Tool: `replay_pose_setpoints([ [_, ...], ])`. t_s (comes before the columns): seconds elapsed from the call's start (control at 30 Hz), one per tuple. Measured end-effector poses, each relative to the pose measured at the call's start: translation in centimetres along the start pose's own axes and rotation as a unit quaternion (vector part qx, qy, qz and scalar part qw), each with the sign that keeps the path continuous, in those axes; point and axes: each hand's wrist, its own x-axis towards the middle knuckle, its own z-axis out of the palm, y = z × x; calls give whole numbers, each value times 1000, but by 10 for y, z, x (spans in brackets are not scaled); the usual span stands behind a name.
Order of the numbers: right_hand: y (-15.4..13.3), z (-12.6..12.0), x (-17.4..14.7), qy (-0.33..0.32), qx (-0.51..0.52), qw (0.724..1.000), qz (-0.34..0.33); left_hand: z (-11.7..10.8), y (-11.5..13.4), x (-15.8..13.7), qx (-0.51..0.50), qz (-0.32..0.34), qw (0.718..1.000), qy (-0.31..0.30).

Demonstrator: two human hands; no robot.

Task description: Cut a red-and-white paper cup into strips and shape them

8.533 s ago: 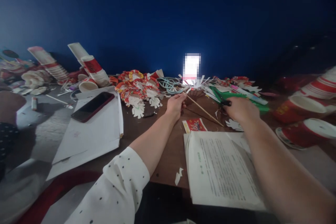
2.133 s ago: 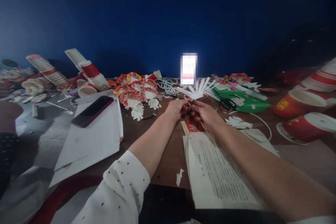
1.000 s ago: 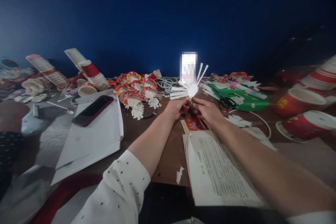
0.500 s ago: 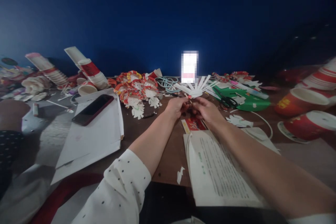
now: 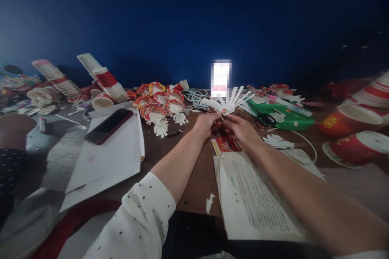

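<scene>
A white paper cup cut into strips [image 5: 231,107] is held up over the middle of the table, its strips fanning outward and away from me. A small red patch shows near its base. My left hand [image 5: 208,124] pinches it from the left, and my right hand [image 5: 240,128] grips it from the right, the fingertips of both almost meeting. My fingers hide part of the base. Below the hands lie a red printed packet [image 5: 226,145] and a stack of printed paper [image 5: 255,198].
Left are a phone [image 5: 109,126] on white paper, stacked paper cups [image 5: 107,83] and red-and-white paper crafts [image 5: 161,101]. Scissors [image 5: 265,119] lie on a green sheet [image 5: 294,118] at right, near red cups [image 5: 354,149]. Another person's arm [image 5: 15,131] rests far left. A bright blurred screen [image 5: 221,77] stands behind.
The cut cup has tipped slightly in my fingers, and its red patch has turned more toward me. Both hands keep their grip; the whole view has shifted a little.
</scene>
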Motion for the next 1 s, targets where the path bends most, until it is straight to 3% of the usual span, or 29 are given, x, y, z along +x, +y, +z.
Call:
replay_pose_setpoints([
  [0.27,-7,-14,4,56,-109,992,-36,-3,0,-2,81,29,995,-43],
  [0.43,-13,-27,6,59,-249,964,-71,-13,7,4,50,76,996,12],
  [0.57,-13,-34,9,46,-343,931,-118,-17,5,13,89,91,991,41],
  [0.73,-11,-38,11,3,-283,958,-39,-15,1,18,62,100,991,68],
  [0.83,-13,-43,11,-12,-278,961,8,-13,1,18,32,114,988,98],
  [1.0,-21,-44,7,-21,-252,967,16,-12,2,19,-4,121,988,97],
])
